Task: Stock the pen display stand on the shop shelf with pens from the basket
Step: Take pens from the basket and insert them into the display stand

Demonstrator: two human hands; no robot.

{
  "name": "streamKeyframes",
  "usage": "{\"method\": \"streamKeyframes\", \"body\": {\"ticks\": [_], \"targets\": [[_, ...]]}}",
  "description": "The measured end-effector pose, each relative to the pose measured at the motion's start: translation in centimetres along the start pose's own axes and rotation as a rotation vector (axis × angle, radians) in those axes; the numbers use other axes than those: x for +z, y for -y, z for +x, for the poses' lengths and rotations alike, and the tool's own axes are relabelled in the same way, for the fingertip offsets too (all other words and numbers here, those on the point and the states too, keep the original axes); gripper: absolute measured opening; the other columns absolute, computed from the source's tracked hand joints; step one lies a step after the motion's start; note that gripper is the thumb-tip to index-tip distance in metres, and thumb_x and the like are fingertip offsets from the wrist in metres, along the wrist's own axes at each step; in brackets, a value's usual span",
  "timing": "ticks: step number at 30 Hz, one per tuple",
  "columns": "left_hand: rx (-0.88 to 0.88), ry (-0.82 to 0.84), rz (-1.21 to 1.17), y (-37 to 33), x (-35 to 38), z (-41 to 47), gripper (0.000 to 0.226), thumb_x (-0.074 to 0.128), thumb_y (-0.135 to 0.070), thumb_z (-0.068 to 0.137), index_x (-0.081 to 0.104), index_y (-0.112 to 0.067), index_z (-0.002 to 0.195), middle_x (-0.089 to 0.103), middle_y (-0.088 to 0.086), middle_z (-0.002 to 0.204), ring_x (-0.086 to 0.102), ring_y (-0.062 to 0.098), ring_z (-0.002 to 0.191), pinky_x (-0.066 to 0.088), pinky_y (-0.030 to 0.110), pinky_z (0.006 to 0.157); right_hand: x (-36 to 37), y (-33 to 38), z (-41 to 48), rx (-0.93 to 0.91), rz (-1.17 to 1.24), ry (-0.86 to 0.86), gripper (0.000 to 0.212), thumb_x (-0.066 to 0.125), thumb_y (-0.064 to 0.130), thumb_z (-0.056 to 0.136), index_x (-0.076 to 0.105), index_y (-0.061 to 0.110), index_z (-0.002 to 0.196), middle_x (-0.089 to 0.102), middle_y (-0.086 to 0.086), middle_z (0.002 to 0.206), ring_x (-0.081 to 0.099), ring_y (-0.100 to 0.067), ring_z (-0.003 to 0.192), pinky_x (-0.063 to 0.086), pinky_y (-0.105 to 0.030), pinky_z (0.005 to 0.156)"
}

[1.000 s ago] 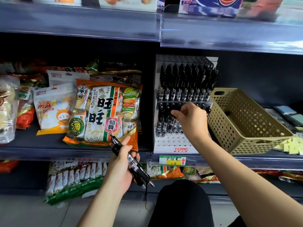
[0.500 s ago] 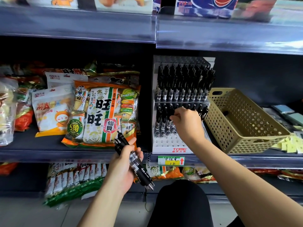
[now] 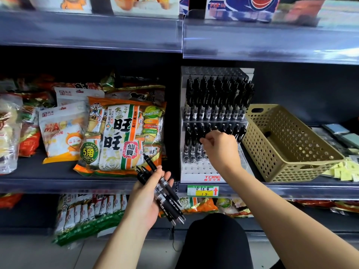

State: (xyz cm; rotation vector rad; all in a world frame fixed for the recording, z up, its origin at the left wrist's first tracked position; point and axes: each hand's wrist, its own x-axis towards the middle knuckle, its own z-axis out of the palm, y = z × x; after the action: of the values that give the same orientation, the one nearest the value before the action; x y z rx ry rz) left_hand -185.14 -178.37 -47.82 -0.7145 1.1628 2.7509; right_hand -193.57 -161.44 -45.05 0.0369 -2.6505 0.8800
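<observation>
The white tiered pen display stand (image 3: 202, 171) stands on the middle shelf. Its top tier is full of black pens (image 3: 215, 101), its second tier partly filled, and the front rows of holes are bare. My right hand (image 3: 220, 147) is at the left of the second tier, fingertips pinched on the top of a black pen (image 3: 201, 141) standing there. Below and left of the stand, my left hand (image 3: 147, 199) grips a bundle of several black pens (image 3: 165, 193) in front of the shelf edge. The tan perforated basket (image 3: 287, 164) sits tilted just right of the stand.
Snack bags (image 3: 120, 136) crowd the shelf left of the stand. A green and yellow price tag (image 3: 203, 190) hangs on the shelf edge below it. Yellow paper slips (image 3: 345, 171) and flat packets lie right of the basket. The upper shelf (image 3: 272, 45) overhangs the stand closely.
My right hand has moved down and left along the stand's second tier. My left hand has loosened around the pen bundle and shifted slightly right.
</observation>
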Motion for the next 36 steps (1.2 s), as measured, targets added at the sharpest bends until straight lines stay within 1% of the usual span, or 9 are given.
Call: {"method": "streamKeyframes", "body": {"ticks": [7,14,17,20,23,26,29,33,36], "targets": [[-0.007,-0.004,0.036,0.1,-0.1,0.0,0.019,0.065,-0.014,0.086,0.065,-0.002,0.101,0.074,0.003,0.074,0.072,0.014,0.073,0.053,0.031,0.074,0.4,-0.5,-0.5,-0.002,0.016,-0.002,0.019,0.057,0.022,0.092,0.067,0.006,0.089,0.066,-0.006,0.068,0.059,-0.019,0.055,0.051,-0.030,0.053],[0.036,0.032,0.184,0.1,0.1,-0.2,0.013,0.057,-0.015,0.091,0.063,-0.009,0.101,0.075,0.002,0.090,0.072,0.013,0.084,0.050,0.030,0.072,-0.1,-0.4,-2.5,-0.023,-0.027,-0.070,0.019,0.055,0.033,0.092,0.056,0.015,0.088,0.051,0.007,0.074,0.048,-0.009,0.060,0.041,-0.029,0.054],[0.059,0.055,0.277,0.1,0.4,-0.5,0.008,0.056,-0.015,0.091,0.061,-0.012,0.097,0.075,0.000,0.091,0.071,0.012,0.085,0.050,0.030,0.068,0.2,-0.1,-3.8,-0.116,0.049,0.079,0.023,0.054,0.030,0.093,0.064,0.010,0.086,0.054,0.005,0.071,0.047,-0.006,0.058,0.036,-0.023,0.051],[0.055,0.104,0.348,0.4,1.0,-1.0,0.007,0.058,-0.015,0.090,0.061,-0.014,0.096,0.075,0.002,0.092,0.069,0.017,0.090,0.051,0.035,0.079,0.2,0.9,-4.6,-0.064,0.282,0.283,0.027,0.051,0.030,0.095,0.065,0.009,0.084,0.063,-0.004,0.070,0.057,-0.013,0.059,0.043,-0.028,0.054],[0.053,0.097,0.436,0.7,0.9,-1.2,0.031,0.071,-0.026,0.075,0.062,-0.017,0.103,0.074,0.003,0.096,0.067,0.022,0.097,0.049,0.038,0.086,-0.1,1.9,-5.2,0.008,0.530,0.443,0.019,0.054,0.022,0.094,0.066,0.009,0.086,0.065,0.001,0.068,0.054,0.000,0.055,0.044,-0.015,0.056],[0.021,0.104,0.477,0.6,1.1,-1.6,0.056,0.076,-0.036,0.057,0.061,-0.015,0.107,0.071,0.006,0.105,0.063,0.026,0.106,0.042,0.048,0.100,-0.5,2.1,-5.5,0.091,0.667,0.487,0.013,0.058,0.015,0.091,0.065,0.006,0.084,0.062,0.001,0.064,0.057,-0.002,0.054,0.044,-0.012,0.056],[0.016,0.168,0.492,0.8,0.9,-1.3,0.033,0.071,-0.021,0.074,0.062,-0.013,0.105,0.075,0.001,0.090,0.071,0.019,0.086,0.053,0.036,0.082,-1.1,1.8,-5.7,0.175,0.756,0.491,0.011,0.062,0.015,0.089,0.066,0.005,0.084,0.061,-0.001,0.069,0.055,0.000,0.054,0.038,-0.008,0.050],[0.023,0.230,0.538,1.3,1.1,-1.5,0.014,0.063,-0.011,0.086,0.061,-0.014,0.099,0.073,-0.011,0.073,0.068,-0.001,0.064,0.049,0.012,0.053,-1.8,1.4,-6.1,0.247,0.781,0.536,0.011,0.062,0.015,0.088,0.063,0.006,0.082,0.059,0.004,0.067,0.057,0.001,0.051,0.038,-0.010,0.051],[0.029,0.207,0.567,1.5,1.1,-1.3,0.011,0.063,-0.014,0.087,0.063,-0.015,0.098,0.073,-0.004,0.088,0.069,0.005,0.075,0.050,0.016,0.057,-2.4,1.2,-5.9,0.293,0.777,0.517,0.012,0.061,0.014,0.089,0.062,0.012,0.077,0.059,0.007,0.067,0.056,0.000,0.055,0.042,-0.013,0.052]]}}
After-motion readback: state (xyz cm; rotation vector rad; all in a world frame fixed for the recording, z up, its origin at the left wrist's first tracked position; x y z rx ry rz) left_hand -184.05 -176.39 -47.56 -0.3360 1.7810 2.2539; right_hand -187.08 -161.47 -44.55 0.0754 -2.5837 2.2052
